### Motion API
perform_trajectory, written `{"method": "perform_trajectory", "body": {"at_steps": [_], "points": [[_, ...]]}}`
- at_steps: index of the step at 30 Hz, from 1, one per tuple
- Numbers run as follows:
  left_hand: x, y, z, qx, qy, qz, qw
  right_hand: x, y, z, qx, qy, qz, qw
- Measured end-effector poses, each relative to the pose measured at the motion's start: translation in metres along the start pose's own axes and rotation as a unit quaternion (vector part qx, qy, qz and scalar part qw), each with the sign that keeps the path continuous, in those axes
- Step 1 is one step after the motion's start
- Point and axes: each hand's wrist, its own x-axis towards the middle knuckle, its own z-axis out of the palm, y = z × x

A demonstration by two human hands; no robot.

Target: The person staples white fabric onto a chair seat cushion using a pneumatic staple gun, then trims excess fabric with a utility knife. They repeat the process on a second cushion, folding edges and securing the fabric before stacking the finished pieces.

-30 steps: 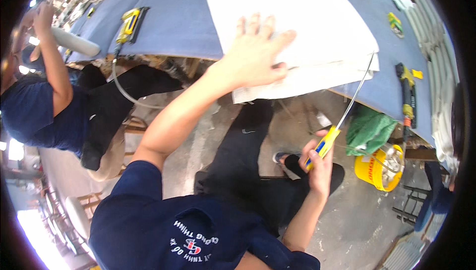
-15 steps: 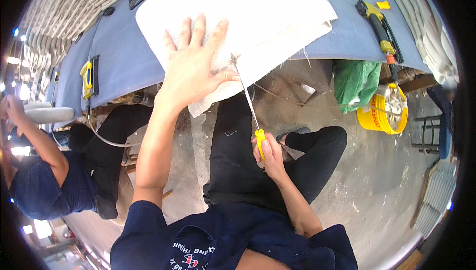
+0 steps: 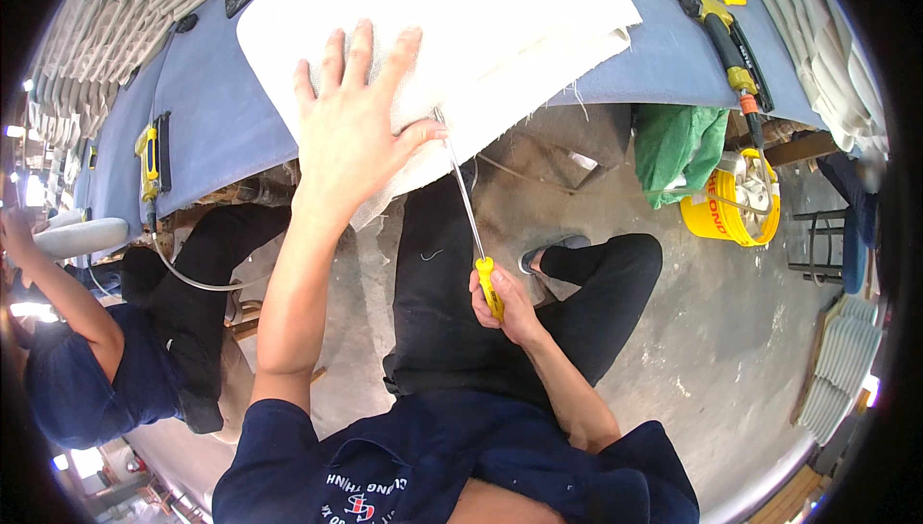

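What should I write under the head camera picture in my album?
Left hand flat on white cloth, right hand gripping a yellow-handled screwdriver, its tip near the left thumb.

White cloth piece (image 3: 481, 34), rounded at its left corner, is lying broad face up on the blue table (image 3: 212, 139), its near edge extending past the table's edge; loose threads are trailing from its right side, where layers are showing. Screwdriver (image 3: 468, 212) is slanting away from the person, its yellow handle lying nearest, its slim metal shaft reaching over the cloth; tip contact is remaining unclear.
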Motion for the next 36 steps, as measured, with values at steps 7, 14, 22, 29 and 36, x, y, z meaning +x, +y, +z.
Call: {"method": "perform_trajectory", "body": {"at_steps": [7, 14, 22, 29, 36], "points": [[0.002, 0.002, -0.001, 0.015, -0.010, -0.015, 1.000, 0.006, 0.008, -0.003, 0.028, -0.007, 0.013, 0.999], [0.001, 0.002, -0.001, 0.013, -0.010, -0.016, 1.000, 0.004, 0.005, 0.001, 0.168, -0.117, 0.094, 0.974], [0.002, 0.007, -0.004, 0.007, -0.009, -0.030, 0.999, 0.089, 0.045, -0.031, -0.185, 0.115, -0.124, 0.968], [0.000, 0.011, -0.005, -0.011, 0.006, -0.039, 0.999, 0.120, 0.068, -0.048, -0.059, 0.024, -0.091, 0.994], [0.006, 0.020, -0.004, -0.021, 0.014, -0.047, 0.999, 0.175, 0.082, -0.068, -0.268, 0.247, -0.305, 0.880]]}}
